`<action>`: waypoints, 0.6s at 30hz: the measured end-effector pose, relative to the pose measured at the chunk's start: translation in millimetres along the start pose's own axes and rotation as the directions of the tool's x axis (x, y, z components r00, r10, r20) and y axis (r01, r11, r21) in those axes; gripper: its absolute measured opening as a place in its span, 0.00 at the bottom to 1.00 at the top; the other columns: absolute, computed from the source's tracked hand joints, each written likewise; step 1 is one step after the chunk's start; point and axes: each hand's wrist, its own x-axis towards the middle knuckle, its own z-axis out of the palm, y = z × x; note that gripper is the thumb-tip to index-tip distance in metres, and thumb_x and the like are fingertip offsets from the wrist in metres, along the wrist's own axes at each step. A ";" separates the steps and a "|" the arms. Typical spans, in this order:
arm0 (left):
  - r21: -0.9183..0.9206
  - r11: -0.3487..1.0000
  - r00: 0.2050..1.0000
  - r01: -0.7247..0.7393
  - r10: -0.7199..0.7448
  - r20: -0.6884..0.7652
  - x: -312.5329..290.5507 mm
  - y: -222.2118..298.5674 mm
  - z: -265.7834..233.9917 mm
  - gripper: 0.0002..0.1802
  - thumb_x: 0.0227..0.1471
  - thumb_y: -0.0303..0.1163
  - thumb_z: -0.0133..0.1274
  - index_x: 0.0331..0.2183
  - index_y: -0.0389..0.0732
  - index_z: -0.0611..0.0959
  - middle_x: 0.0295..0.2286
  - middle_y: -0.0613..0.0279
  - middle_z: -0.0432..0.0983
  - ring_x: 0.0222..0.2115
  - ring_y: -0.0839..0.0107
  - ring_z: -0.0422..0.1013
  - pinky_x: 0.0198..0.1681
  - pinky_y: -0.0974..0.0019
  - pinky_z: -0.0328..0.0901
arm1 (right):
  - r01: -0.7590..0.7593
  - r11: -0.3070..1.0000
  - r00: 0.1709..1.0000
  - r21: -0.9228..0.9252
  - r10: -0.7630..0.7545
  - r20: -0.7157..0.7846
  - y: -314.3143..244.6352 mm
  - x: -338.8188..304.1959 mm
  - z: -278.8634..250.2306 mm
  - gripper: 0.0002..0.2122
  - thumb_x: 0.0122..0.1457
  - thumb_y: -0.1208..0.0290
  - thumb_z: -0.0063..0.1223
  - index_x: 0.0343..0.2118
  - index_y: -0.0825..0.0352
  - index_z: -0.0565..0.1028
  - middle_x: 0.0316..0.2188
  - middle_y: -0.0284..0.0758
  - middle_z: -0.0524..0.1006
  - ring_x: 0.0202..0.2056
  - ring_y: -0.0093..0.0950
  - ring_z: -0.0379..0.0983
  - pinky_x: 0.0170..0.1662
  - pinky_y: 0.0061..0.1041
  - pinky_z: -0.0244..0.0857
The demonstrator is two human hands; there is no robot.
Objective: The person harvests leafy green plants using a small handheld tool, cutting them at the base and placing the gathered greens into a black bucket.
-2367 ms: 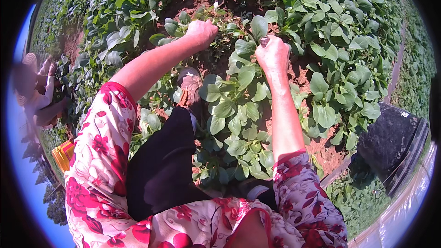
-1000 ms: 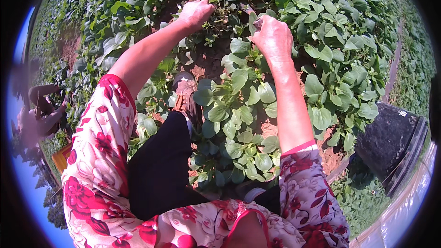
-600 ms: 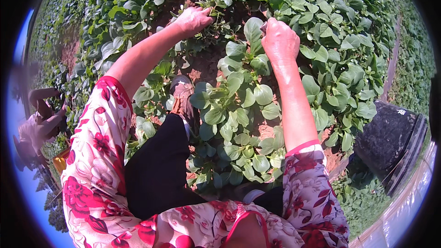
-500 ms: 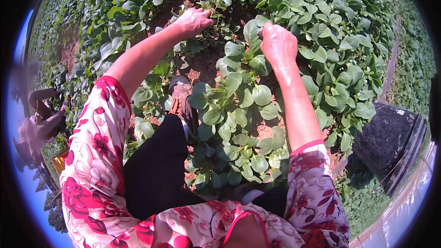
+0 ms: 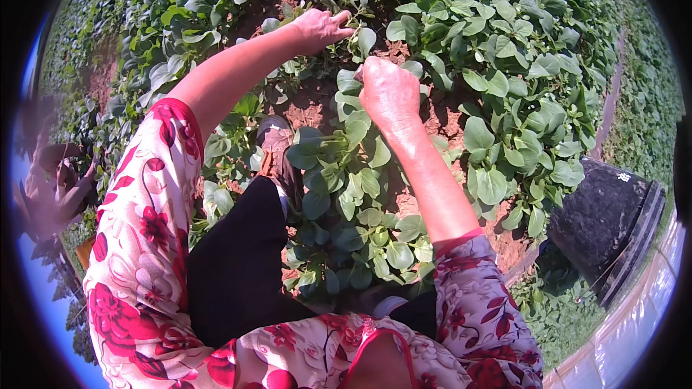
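Observation:
Leafy green plants (image 5: pixel 353 137) with broad, rounded leaves grow in reddish soil in front of me. My left hand (image 5: pixel 322 31) reaches into the low foliage at the upper middle, its fingers stretched out and apart beside small stems and leaves (image 5: pixel 366 41). No held thing shows in it. Close by, lower and to the right, my right hand (image 5: pixel 390 92) is closed in a fist above the plants. A small dark bit shows at the edge of this fist; its kind is too hidden to tell.
A black plastic tub (image 5: pixel 602 223) lies tipped at the right, near a pale sheet strip (image 5: pixel 634 331). My shoe (image 5: pixel 276 148) stands among the plants. Another person (image 5: pixel 54 187) is blurred at the far left.
My right hand has moved left and slightly down, toward my left hand. The left hand has shifted a little right, and its fingers have spread. Leaves near the right hand lean differently.

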 end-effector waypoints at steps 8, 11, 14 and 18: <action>-0.210 0.975 0.975 0.078 -0.030 0.221 -1.8 -8.3 7.9 0.37 0.38 0.23 0.49 0.53 0.59 0.68 0.55 0.63 0.58 0.45 0.61 0.69 0.44 0.60 0.67 | -0.330 0.932 0.942 0.152 0.334 -0.002 26.9 -6.5 -44.4 0.07 0.47 0.72 0.49 0.28 0.64 0.78 0.24 0.46 0.76 0.30 0.46 0.73 0.36 0.40 0.68; -0.267 0.962 0.985 0.057 -0.011 0.170 -6.9 -10.0 10.4 0.38 0.33 0.20 0.52 0.50 0.59 0.71 0.55 0.62 0.59 0.45 0.60 0.69 0.45 0.60 0.67 | -0.338 0.932 0.936 0.129 0.348 -0.063 30.2 -8.1 -51.5 0.07 0.48 0.70 0.49 0.27 0.66 0.77 0.24 0.48 0.75 0.30 0.47 0.73 0.35 0.40 0.67; -0.341 0.940 0.993 -0.003 0.042 0.107 -11.6 -12.7 9.1 0.37 0.28 0.19 0.55 0.46 0.54 0.74 0.52 0.60 0.63 0.43 0.57 0.69 0.43 0.59 0.67 | -0.359 0.919 0.924 0.166 0.374 -0.073 32.7 -8.6 -56.0 0.08 0.48 0.68 0.51 0.26 0.68 0.76 0.23 0.48 0.75 0.30 0.47 0.73 0.34 0.40 0.67; -0.538 0.843 0.996 0.023 -0.067 -0.063 -32.6 -39.4 12.5 0.35 0.30 0.22 0.58 0.47 0.49 0.74 0.52 0.50 0.64 0.47 0.55 0.68 0.49 0.58 0.64 | -0.342 0.915 0.926 0.212 0.367 -0.091 32.8 -12.0 -63.9 0.08 0.47 0.68 0.53 0.26 0.68 0.76 0.22 0.47 0.75 0.29 0.46 0.73 0.33 0.38 0.67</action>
